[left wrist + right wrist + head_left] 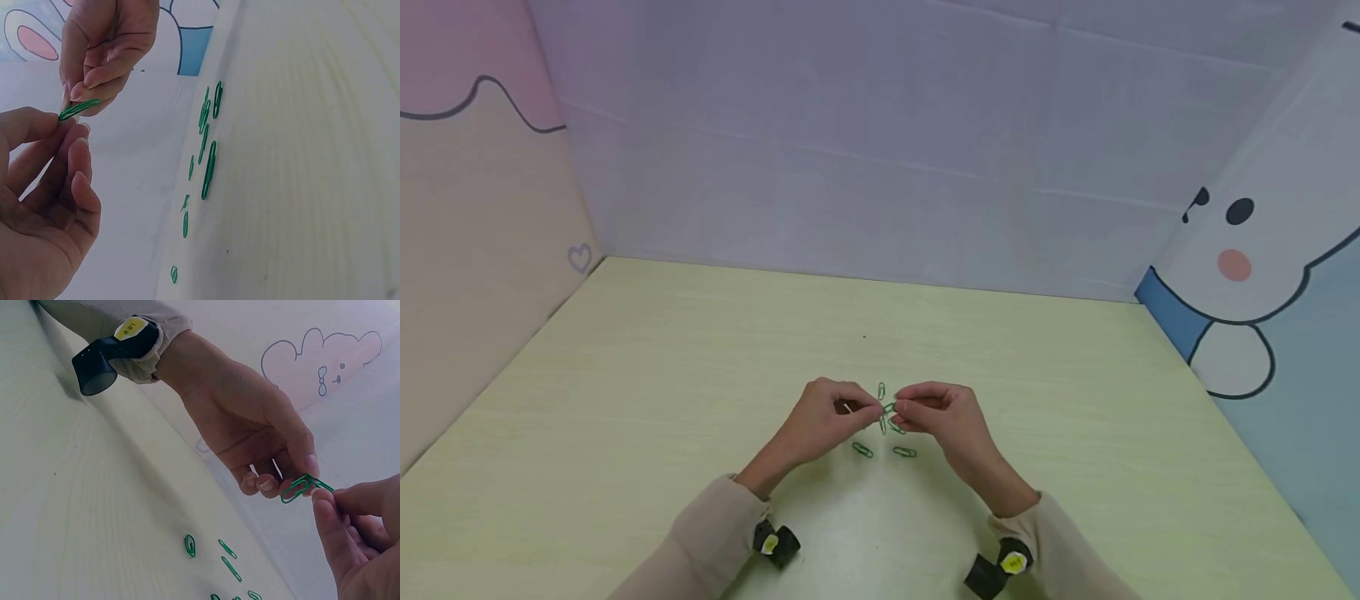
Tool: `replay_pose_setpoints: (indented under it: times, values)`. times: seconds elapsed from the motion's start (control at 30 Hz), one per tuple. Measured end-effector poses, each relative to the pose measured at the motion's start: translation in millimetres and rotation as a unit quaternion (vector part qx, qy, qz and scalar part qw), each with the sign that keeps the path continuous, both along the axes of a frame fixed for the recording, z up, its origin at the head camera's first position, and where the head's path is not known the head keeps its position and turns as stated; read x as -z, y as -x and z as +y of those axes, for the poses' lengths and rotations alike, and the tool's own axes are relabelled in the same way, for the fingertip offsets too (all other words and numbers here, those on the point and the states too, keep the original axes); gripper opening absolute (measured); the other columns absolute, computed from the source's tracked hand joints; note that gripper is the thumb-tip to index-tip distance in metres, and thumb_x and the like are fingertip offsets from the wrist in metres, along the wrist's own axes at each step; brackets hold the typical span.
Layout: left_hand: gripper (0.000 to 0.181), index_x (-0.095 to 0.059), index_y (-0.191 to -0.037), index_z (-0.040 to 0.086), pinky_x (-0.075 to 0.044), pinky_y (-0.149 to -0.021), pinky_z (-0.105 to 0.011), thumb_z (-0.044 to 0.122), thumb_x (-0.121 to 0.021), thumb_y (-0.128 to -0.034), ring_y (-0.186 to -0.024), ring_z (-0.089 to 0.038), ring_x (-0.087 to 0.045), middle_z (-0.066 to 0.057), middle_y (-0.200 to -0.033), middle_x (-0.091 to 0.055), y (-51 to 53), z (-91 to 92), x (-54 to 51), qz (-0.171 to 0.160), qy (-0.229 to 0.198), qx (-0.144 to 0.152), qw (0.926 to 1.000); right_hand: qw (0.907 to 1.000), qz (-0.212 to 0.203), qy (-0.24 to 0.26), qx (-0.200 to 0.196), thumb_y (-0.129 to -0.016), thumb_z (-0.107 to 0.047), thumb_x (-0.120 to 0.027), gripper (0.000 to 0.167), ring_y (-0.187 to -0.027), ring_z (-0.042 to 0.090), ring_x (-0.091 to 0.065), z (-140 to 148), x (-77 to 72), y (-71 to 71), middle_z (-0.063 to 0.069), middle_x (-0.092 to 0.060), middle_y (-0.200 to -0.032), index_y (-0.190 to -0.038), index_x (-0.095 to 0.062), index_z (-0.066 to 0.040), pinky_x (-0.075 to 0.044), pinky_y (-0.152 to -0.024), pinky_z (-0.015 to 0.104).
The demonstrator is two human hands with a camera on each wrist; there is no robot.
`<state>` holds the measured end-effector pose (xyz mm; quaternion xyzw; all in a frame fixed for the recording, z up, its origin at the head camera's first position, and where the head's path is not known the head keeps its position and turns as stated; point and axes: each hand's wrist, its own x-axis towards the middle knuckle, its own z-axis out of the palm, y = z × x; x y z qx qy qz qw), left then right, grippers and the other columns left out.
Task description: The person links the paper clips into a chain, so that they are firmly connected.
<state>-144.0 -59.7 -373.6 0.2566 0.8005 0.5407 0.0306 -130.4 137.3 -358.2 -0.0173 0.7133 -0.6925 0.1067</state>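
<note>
My left hand [829,422] and right hand [953,429] meet over the table, fingertips almost touching. Between thumb and finger, the left hand pinches a green paper clip [295,489]. A second green wire piece [323,484], which looks like another clip, runs from there into the pinch of my right hand [369,515]. Whether the two are hooked together cannot be made out. On the table below lie several loose green paper clips, among them one at the front left [862,450] and one at the front right [905,452]. Some are partly hidden by the hands.
The pale wooden table [700,350] has a light cloth wall [850,167] behind it and printed panels at both sides. A black wrist camera [777,544] sits at the left cuff, another [997,568] at the right. A tiny dark speck [864,337] marks the table farther back.
</note>
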Motion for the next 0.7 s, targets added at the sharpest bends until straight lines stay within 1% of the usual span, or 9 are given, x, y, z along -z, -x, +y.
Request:
replay_pose_setpoints:
  times: [0.2,0.37,0.47,0.57,0.7]
  values:
    - [0.014,-0.075,-0.09,0.002,-0.052,-0.068,-0.022,0.013,-0.066,-0.0879,-0.071,-0.008,-0.063,-0.008,-0.084,-0.072,0.4,-1.9,-1.5,-0.017,-0.013,-0.01,0.9997,0.9999,0.002,0.001,-0.013,-0.087,-0.001,-0.064,0.033,-0.074,0.009,-0.07,-0.3,1.0,-0.7,0.013,-0.072,-0.09,-0.111,-0.056,0.02,-0.056,-0.075,0.027]
    - [0.014,-0.075,-0.089,0.002,-0.052,-0.068,-0.023,0.013,-0.066,-0.0874,-0.071,-0.009,-0.062,-0.007,-0.083,-0.072,-0.7,-2.7,-2.8,-0.016,-0.009,-0.02,0.9996,0.9999,0.003,-0.006,-0.013,-0.087,-0.002,-0.065,0.033,-0.075,0.01,-0.07,-2.5,1.8,-1.8,0.017,-0.071,-0.093,-0.11,-0.057,0.019,-0.056,-0.076,0.028]
    - [0.015,-0.074,-0.089,0.002,-0.051,-0.066,-0.023,0.015,-0.066,-0.088,-0.07,-0.009,-0.062,-0.007,-0.083,-0.072,-1.7,-3.0,-2.5,-0.021,-0.007,-0.023,0.9995,1.0,0.001,-0.001,-0.001,-0.087,-0.001,-0.065,0.032,-0.074,0.01,-0.07,-5.0,2.2,-2.3,0.016,-0.072,-0.091,-0.11,-0.057,0.019,-0.057,-0.075,0.028]
    - [0.017,-0.074,-0.09,0.003,-0.051,-0.065,-0.023,0.017,-0.066,-0.088,-0.071,-0.009,-0.062,-0.006,-0.082,-0.072,-2.6,-2.8,-1.8,-0.024,-0.005,-0.026,0.9994,1.0,0.001,0.002,0.01,-0.086,0.001,-0.064,0.03,-0.073,0.011,-0.07,-6.6,2.4,-3.2,0.012,-0.072,-0.088,-0.109,-0.058,0.019,-0.057,-0.074,0.027]
    - [0.015,-0.075,-0.088,0.003,-0.051,-0.067,-0.024,0.017,-0.067,-0.0871,-0.071,-0.009,-0.063,-0.006,-0.082,-0.072,-3.4,-2.6,-2.0,-0.026,-0.008,-0.033,0.9991,1.0,0.004,-0.001,0.007,-0.086,-0.001,-0.065,0.031,-0.074,0.011,-0.07,-7.0,2.5,-4.3,0.013,-0.072,-0.088,-0.109,-0.058,0.019,-0.057,-0.074,0.028]
